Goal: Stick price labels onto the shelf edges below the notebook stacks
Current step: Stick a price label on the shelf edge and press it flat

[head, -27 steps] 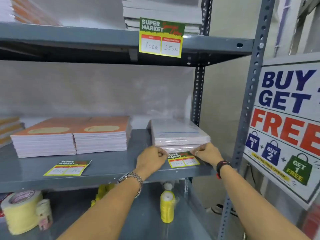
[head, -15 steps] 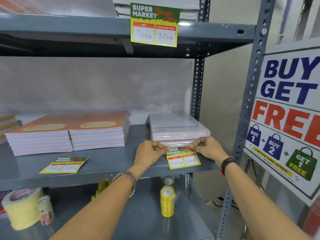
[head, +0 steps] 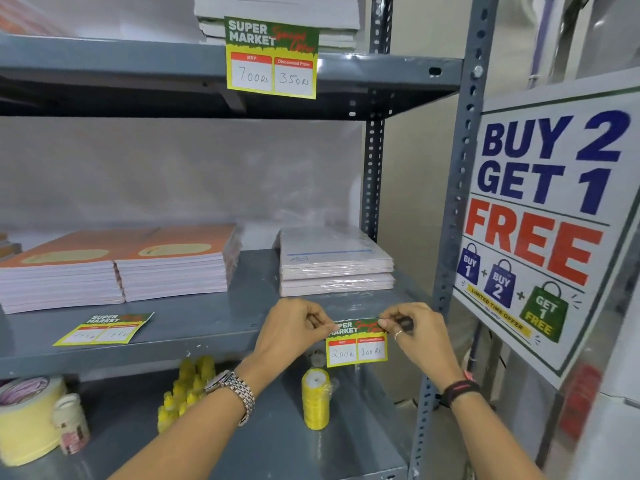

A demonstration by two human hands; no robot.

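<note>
We are at the sticking step; our left hand (head: 294, 327) and right hand (head: 410, 329) each pinch a top corner of the green-and-yellow paper price label marked 200 and 100 (head: 356, 344), fingers closed on it, holding its upper strip against the front edge of the grey metal middle shelf (head: 194, 353), directly below the shrink-wrapped stack of pale notebooks (head: 336, 268) at the right; the lower half of the label hangs free under the edge, over the shelf below; we judge the next move calls for levelling the label, pressing it flat along the edge and smoothing outward from the middle before we let go; whether it is already stuck we cannot tell.

By count: three price labels are in view; one in our hands, one already fixed on the edge of the upper shelf marked 700 and 350 (head: 272, 58), and one lying loose and flat on the middle shelf (head: 104, 329), near the two side-by-side stacks of orange-covered notebooks (head: 121, 268) to the left, which still have no label on the edge below them; that one seems next; on the bottom shelf stand one yellow spool (head: 315, 398), a cluster of small yellow bottles (head: 183, 393) and one broad roll of cream tape (head: 24, 420) at the far left.
</note>
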